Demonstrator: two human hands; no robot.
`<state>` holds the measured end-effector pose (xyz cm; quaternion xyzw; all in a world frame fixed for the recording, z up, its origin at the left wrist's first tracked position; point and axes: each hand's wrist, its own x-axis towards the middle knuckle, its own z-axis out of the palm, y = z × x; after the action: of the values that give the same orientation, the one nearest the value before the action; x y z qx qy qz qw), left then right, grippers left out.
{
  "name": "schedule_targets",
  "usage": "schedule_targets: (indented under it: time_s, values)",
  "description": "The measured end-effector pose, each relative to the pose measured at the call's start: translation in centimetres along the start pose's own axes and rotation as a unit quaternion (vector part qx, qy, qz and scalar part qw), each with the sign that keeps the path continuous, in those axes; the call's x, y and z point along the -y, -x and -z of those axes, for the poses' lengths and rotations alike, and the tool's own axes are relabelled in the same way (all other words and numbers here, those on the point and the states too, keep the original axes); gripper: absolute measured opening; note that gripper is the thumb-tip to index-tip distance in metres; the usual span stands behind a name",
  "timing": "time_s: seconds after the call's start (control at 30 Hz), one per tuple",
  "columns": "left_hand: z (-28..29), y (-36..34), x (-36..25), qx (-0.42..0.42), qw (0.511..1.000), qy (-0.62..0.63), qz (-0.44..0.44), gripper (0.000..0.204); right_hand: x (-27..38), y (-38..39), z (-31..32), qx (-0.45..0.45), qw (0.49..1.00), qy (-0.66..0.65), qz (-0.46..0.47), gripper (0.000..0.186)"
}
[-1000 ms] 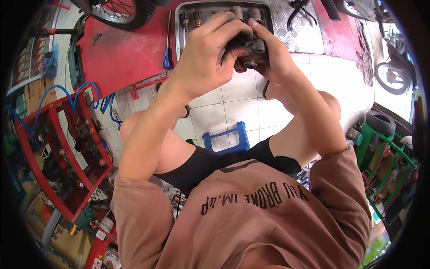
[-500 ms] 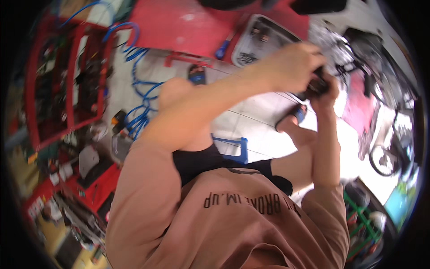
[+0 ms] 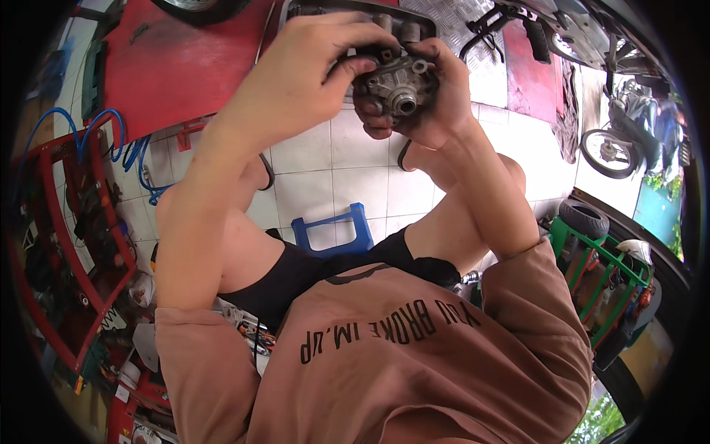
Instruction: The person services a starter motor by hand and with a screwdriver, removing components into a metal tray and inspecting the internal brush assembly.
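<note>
A greasy grey metal engine part (image 3: 392, 85) with a round, raised hollow hub is held up at the top middle. My right hand (image 3: 440, 100) is closed around its right side and underside, with blackened fingertips showing at its lower left. Across the upper left edge lies my left hand (image 3: 314, 66), its fingers curled and its thumb against the part. Whether a small piece is pinched between the left thumb and fingers cannot be made out. Just beyond the hands stands a dark-rimmed tray (image 3: 292, 10), partly hidden by them, with cylindrical metal pieces (image 3: 410, 32) in it.
A red work platform (image 3: 188, 70) lies ahead on the left. Between my legs is a blue stool (image 3: 336, 231) on the tiled floor (image 3: 303, 152). A red rack (image 3: 85, 274) stands left, a green metal rack (image 3: 595, 255) right, and a motorcycle (image 3: 621, 144) far right.
The view has turned, placing the hands and engine part farther left and higher in the picture. The part's hub now faces me; it was blurred and mostly covered before. Both hands still hold it.
</note>
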<state>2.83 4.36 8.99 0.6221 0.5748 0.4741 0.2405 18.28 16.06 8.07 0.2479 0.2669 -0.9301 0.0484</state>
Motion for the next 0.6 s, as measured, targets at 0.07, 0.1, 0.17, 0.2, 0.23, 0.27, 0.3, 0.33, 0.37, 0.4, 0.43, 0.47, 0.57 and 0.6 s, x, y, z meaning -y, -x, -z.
schedule_targets:
  time_s: [0.07, 0.1, 0.17, 0.2, 0.23, 0.27, 0.3, 0.33, 0.37, 0.4, 0.43, 0.47, 0.57, 0.6]
  values:
    - [0.0, -0.2, -0.7, 0.01, 0.998, 0.054, 0.025, 0.037, 0.0, 0.3, 0.7, 0.064, 0.996, -0.062, -0.015, 0.055]
    - [0.1, -0.3, -0.7, 0.02, 0.997, 0.062, 0.036, 0.037, 0.0, 0.4, 0.6, 0.07, 0.995, -0.074, -0.018, 0.057]
    - [-0.2, -0.3, -0.3, 0.021, 0.994, 0.095, 0.052, 0.037, 0.0, 0.8, 0.7, 0.072, 0.994, -0.081, -0.013, 0.055]
    - [-0.2, -0.4, -0.3, 0.022, 0.992, 0.111, 0.059, 0.037, 0.0, 0.9, 0.6, 0.074, 0.994, -0.085, -0.01, 0.054]
    - [-0.1, -0.5, -0.5, 0.036, 0.996, 0.072, 0.047, 0.036, -0.3, 1.2, 0.2, -0.004, 0.999, -0.033, 0.043, 0.052]
    - [0.2, -0.6, -0.9, 0.05, 0.998, 0.034, 0.034, 0.036, -0.8, 1.5, -0.6, -0.081, 0.992, 0.019, 0.094, 0.05]
    - [0.4, -0.9, -1.1, 0.064, 0.998, -0.006, 0.018, 0.035, -0.9, 1.7, -1.0, -0.157, 0.974, 0.071, 0.147, 0.048]
    - [0.4, -1.0, -1.1, 0.048, 0.999, -0.017, -0.011, 0.035, -1.7, 1.7, 0.3, -0.137, 0.959, 0.085, 0.235, 0.04]
    - [0.2, -1.0, -0.9, 0.031, 0.998, -0.029, -0.04, 0.035, -1.4, 1.8, 0.6, -0.105, 0.862, 0.319, 0.38, 0.04]
    - [0.0, -1.2, -0.7, 0.015, 0.997, -0.04, -0.07, 0.036, -1.0, 1.9, 0.8, -0.09, 0.779, 0.453, 0.423, 0.042]
    - [-0.2, -1.1, -0.8, -0.007, 0.999, -0.017, -0.031, 0.036, -0.6, 2.0, 1.0, -0.086, 0.674, 0.561, 0.473, 0.044]
    - [-0.5, -1.0, -1.1, -0.028, 1.0, 0.005, 0.008, 0.036, 0.0, 2.1, 1.0, -0.106, 0.656, 0.594, 0.453, 0.046]
    - [-0.6, -0.6, -1.6, -0.026, 0.986, 0.099, 0.129, 0.035, 0.9, 2.3, 1.1, -0.137, 0.56, 0.638, 0.51, 0.053]
    - [-0.5, -0.4, -1.5, -0.016, 0.976, 0.134, 0.171, 0.035, 1.1, 2.4, 1.2, -0.141, 0.519, 0.642, 0.546, 0.055]
